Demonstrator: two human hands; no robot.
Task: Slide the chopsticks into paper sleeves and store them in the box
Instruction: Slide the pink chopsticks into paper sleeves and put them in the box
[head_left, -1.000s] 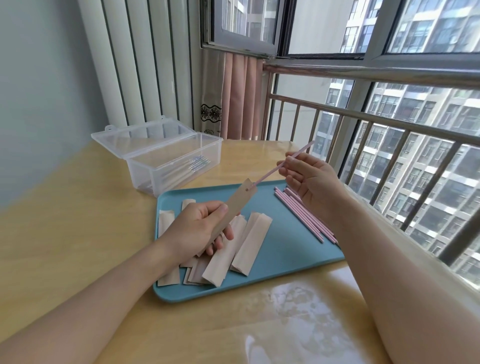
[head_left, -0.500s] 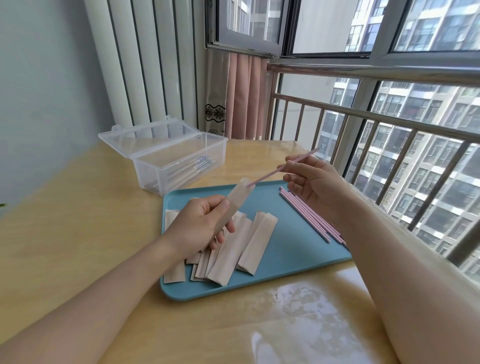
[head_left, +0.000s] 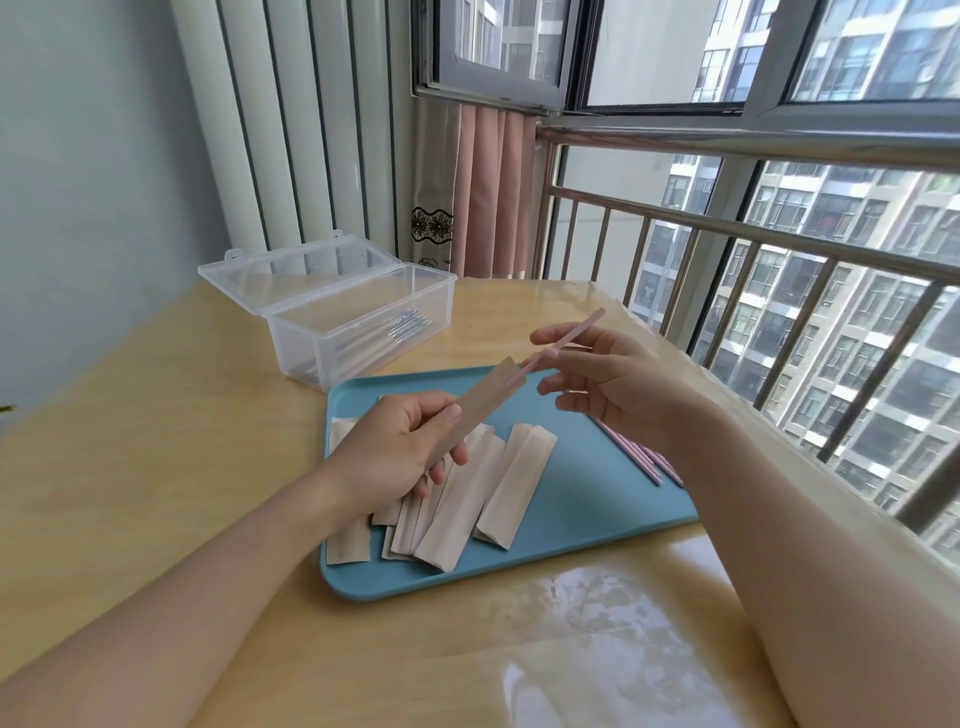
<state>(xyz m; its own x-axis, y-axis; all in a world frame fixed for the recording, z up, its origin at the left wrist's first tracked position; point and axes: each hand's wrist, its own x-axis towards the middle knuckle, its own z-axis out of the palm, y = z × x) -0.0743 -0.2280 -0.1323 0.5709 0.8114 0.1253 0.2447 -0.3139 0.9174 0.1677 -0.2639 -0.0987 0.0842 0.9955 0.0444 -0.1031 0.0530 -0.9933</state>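
My left hand (head_left: 395, 447) pinches a tan paper sleeve (head_left: 480, 400), tilted up to the right above the blue tray (head_left: 582, 514). My right hand (head_left: 618, 384) holds a pink chopstick (head_left: 576, 332) whose lower end is inside the sleeve's open mouth. Several empty sleeves (head_left: 467, 493) lie fanned on the tray's left half. More pink chopsticks (head_left: 644, 457) lie on the tray's right side, partly hidden by my right wrist. The clear plastic box (head_left: 358, 322) stands open behind the tray, with a few blue-tipped sticks inside.
The wooden table (head_left: 156, 467) reaches a wall on the left. A metal railing (head_left: 779, 234) and window run along the right edge. A pink curtain (head_left: 488, 192) hangs at the far corner. A glossy film covers the table's near right part.
The chopstick has gone deeper into the sleeve, and my right hand has come closer to my left. The sleeve sits a little higher over the tray.
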